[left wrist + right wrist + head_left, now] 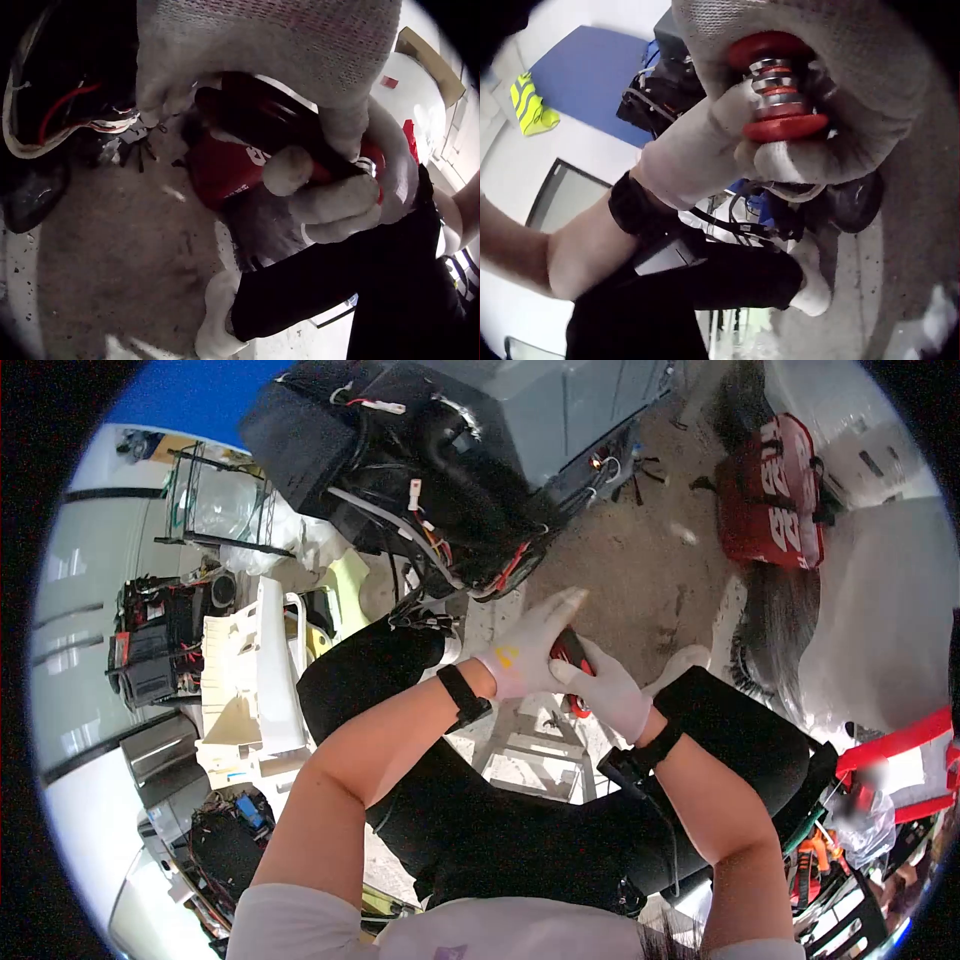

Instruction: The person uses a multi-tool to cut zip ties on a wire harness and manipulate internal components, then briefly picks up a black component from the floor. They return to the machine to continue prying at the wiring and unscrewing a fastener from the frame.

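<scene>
A red and black hand tool [570, 649] lies between two white-gloved hands above the lap. The left hand [530, 647], its fingers extended past the tool in the head view, holds it with the thumb laid over the dark body [281, 120]. Curled round the lower end are the fingers of the right hand [612, 692]; in the left wrist view, those fingers [334, 206] wrap the body from below. The right wrist view shows metal rings [775, 84] between two red rounded ends, inside the right hand [855, 97]. The left hand [705, 146] touches the tool's far side there.
Ahead stands a large dark unit [440, 460] with loose wires and connectors. A red bag [775, 495] lies on the floor at the front right. White plastic parts [260, 670] and a wire rack [220, 500] are on the left. A grey step frame [540, 750] stands between the legs.
</scene>
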{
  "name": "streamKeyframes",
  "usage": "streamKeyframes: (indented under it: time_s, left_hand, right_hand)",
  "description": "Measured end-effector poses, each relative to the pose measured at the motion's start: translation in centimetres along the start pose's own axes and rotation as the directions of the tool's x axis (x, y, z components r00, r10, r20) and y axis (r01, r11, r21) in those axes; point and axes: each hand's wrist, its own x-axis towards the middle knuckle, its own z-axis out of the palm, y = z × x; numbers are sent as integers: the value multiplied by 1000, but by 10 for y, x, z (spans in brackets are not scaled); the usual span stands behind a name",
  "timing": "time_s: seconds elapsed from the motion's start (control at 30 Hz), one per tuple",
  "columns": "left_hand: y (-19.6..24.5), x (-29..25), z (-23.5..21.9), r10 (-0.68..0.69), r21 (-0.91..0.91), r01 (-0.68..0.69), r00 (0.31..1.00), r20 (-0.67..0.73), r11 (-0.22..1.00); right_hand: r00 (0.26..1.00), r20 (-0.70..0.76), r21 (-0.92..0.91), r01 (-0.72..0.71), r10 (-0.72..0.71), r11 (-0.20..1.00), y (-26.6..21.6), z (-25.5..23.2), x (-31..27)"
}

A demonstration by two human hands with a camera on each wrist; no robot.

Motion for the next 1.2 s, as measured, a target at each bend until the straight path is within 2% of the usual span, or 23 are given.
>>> streamKeyframes:
  time_s: [0.07,0.13,0.17,0.23,0.27,0.33,0.37,0.4,0.43,0.47,0.5,0.63,0.7,0.73,0.8,0.83,0.87,0.93,0.97,1.07,1.1,1.17,1.2]
  left_hand:
    - [6,1,-8,-56,243,27,992,112,970]
    - [0,7,-13,-99,267,53,982,162,962]
    - [-3,9,-15,-151,293,87,967,203,952]
    - [-5,8,-18,-166,345,101,972,164,933]
    - [-7,8,-20,-184,396,126,977,111,910]
    - [-7,9,-22,-198,445,153,979,56,883]
    - [-7,8,-24,-286,184,272,957,55,944]
    - [-7,8,-25,-370,-89,376,926,77,923]
    - [-6,8,-25,-370,-88,376,926,75,922]
    - [-5,9,-24,-206,-153,220,973,99,964]
    - [2,10,-26,-37,-219,61,993,110,974]
    - [17,7,-36,-142,-249,187,972,188,950]
    - [6,7,-36,-335,-408,289,941,-46,866]
    - [3,9,-34,-338,-408,290,940,-49,866]
    - [1,14,-27,-453,-524,272,855,-254,807]
    - [6,13,-24,-394,-399,264,872,-290,878]
    - [1,12,-18,-399,-400,268,870,-291,876]
    - [-4,10,-12,-190,-163,161,965,-179,973]
    - [-9,8,-12,-299,-104,297,954,-3,949]
    - [5,9,-24,-263,-163,273,961,80,948]
    - [7,9,-23,-263,-163,273,961,81,948]
    - [12,9,-21,-105,14,107,991,-80,994]
    - [16,9,-21,-106,14,107,991,-78,994]
  right_hand:
    - [1000,0,-47,-25,25,999,-4,1,-4]
    - [992,-66,-222,-115,103,968,-10,2,-6]
    - [992,-73,-215,-117,103,970,-7,1,-5]
    - [980,-198,-433,-62,-28,899,2,-2,-1]
    - [979,-203,-430,-61,-30,901,5,-4,1]
    - [943,-325,-247,-10,-73,969,11,-11,7]
    - [939,-326,-287,10,-107,958,13,-19,12]
    - [934,-328,-326,28,-141,945,9,-24,14]
    - [938,-330,-145,61,-107,988,6,-27,14]
    - [943,-324,42,91,-73,995,3,-28,14]
    - [970,-244,326,64,19,943,0,-26,12]
    - [991,-131,456,35,28,889,-9,-23,11]
    - [995,-55,495,-42,80,868,-7,-24,12]
    - [995,-52,493,-44,80,869,-8,-23,11]
    - [999,37,507,-7,-13,862,-10,-20,8]
    - [999,40,506,-11,-10,863,-9,-19,8]
    - [999,41,543,-12,-12,839,-9,-16,8]
    - [999,43,579,-14,-13,815,-10,-11,9]
    - [1000,9,600,-22,21,800,-11,-8,9]
    - [999,-6,616,-24,35,787,-9,-9,10]
    - [1000,15,613,-21,14,790,-7,-10,10]
    - [999,43,591,-41,19,806,-4,-14,11]
    - [997,70,568,-60,24,821,-2,-16,11]
